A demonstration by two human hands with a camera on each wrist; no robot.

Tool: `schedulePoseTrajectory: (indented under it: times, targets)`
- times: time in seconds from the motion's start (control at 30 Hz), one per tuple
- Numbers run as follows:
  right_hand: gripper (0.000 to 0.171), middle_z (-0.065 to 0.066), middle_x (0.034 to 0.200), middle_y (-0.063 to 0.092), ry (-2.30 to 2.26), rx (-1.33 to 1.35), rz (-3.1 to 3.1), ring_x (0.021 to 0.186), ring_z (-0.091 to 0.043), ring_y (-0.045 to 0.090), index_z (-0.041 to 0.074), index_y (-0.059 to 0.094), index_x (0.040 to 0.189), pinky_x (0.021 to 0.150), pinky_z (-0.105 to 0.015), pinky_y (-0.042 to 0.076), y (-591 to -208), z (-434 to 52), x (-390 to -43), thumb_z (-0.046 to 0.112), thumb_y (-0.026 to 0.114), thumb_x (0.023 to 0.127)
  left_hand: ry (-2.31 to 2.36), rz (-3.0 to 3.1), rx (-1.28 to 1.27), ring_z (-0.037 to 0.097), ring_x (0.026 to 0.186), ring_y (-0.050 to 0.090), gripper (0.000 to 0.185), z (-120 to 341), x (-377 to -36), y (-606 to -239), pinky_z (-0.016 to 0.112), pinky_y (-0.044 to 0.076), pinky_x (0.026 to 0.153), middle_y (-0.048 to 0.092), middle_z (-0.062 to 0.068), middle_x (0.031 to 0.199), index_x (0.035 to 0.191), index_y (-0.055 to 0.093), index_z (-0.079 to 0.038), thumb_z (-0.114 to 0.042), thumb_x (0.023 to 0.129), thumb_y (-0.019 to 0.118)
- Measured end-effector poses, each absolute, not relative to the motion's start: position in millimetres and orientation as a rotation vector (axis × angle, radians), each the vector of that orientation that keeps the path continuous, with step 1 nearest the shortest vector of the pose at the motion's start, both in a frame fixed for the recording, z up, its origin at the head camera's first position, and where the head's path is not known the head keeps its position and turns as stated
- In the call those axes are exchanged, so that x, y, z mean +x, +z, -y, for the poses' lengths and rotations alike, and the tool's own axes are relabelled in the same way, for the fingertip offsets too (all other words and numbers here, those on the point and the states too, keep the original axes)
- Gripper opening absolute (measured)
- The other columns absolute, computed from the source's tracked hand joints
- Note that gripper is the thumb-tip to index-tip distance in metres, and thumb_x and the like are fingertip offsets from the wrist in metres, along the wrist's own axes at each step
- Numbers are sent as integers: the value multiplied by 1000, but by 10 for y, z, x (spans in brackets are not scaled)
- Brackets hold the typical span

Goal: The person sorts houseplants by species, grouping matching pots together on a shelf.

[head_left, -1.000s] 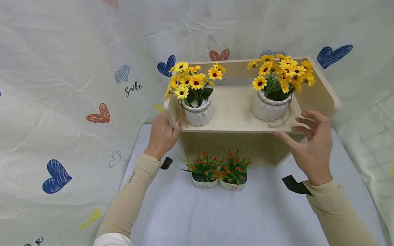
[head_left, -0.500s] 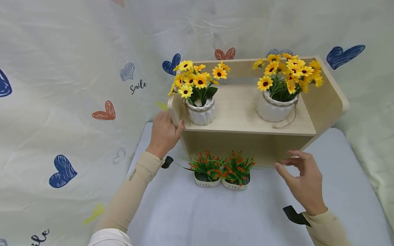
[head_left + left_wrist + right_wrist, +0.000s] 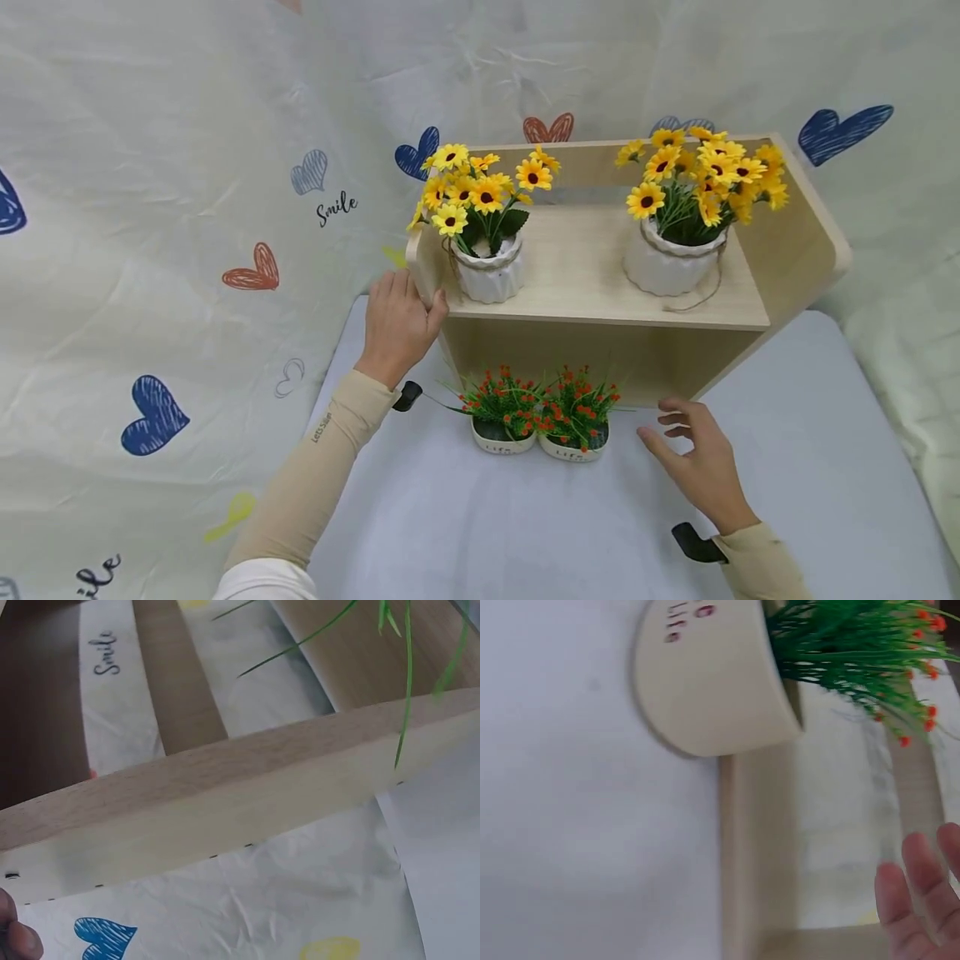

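Observation:
My left hand (image 3: 399,327) grips the left side panel of a pale wooden shelf (image 3: 577,250), fingers outside and thumb at its front edge. Only fingertips (image 3: 19,941) show beside that panel in the left wrist view. My right hand (image 3: 699,462) is in the air with nothing in it, fingers loosely bent, just right of the red-flowered plants. These are two small oval cream pots, a left one (image 3: 502,447) and a right one (image 3: 573,454), side by side before the shelf. In the right wrist view, one cream pot (image 3: 709,682) with "Life" lettering is close to my fingers (image 3: 922,870).
On the upper board stand two white pots of yellow sunflowers, one left (image 3: 491,279) and one right (image 3: 666,267), with twine hanging from the right pot. A white cloth (image 3: 525,533) covers the table. Behind hangs a pale curtain (image 3: 187,167) printed with hearts.
My right hand has come down from the shelf's right front edge, then leftward toward the red-flowered pots. My left hand keeps its place on the side panel. The head view has shifted slightly.

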State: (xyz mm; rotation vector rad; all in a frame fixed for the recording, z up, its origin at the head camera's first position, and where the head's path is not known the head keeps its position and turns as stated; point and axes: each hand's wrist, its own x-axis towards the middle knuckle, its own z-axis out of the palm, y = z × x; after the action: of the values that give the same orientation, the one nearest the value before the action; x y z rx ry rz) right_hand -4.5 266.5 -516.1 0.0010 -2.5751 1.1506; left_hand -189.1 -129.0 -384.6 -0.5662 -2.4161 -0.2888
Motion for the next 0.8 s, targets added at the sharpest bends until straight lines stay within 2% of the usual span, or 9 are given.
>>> schedulePoseTrajectory:
  times: [0.4, 0.6, 0.8]
  targets:
    - [86, -8, 139, 58, 1384, 87, 2698, 114, 6, 54, 13, 50, 142, 88, -19, 53, -5621, -2484, -8, 27, 96, 70, -324, 2450, -556, 36, 75, 47, 41, 1290, -1922, -3870, 45, 39, 67, 56, 17, 84, 95, 57, -1, -36, 103, 39]
    - [93, -11, 142, 55, 1516, 86, 2649, 117, 3, 55, 6, 47, 144, 90, -18, 52, -5743, -2386, -45, 23, 97, 68, -345, 2447, -565, 36, 76, 49, 42, 1279, -1922, -3862, 45, 39, 68, 58, 16, 85, 100, 59, -1, -37, 103, 39]
    - [96, -8, 144, 55, 1554, 43, 2613, 119, -14, 58, 10, 45, 147, 93, -14, 50, -5833, -2298, -109, 22, 98, 67, -342, 2470, -563, 36, 76, 48, 43, 1285, -1916, -3876, 46, 40, 68, 58, 17, 84, 98, 58, 0, -38, 104, 38]
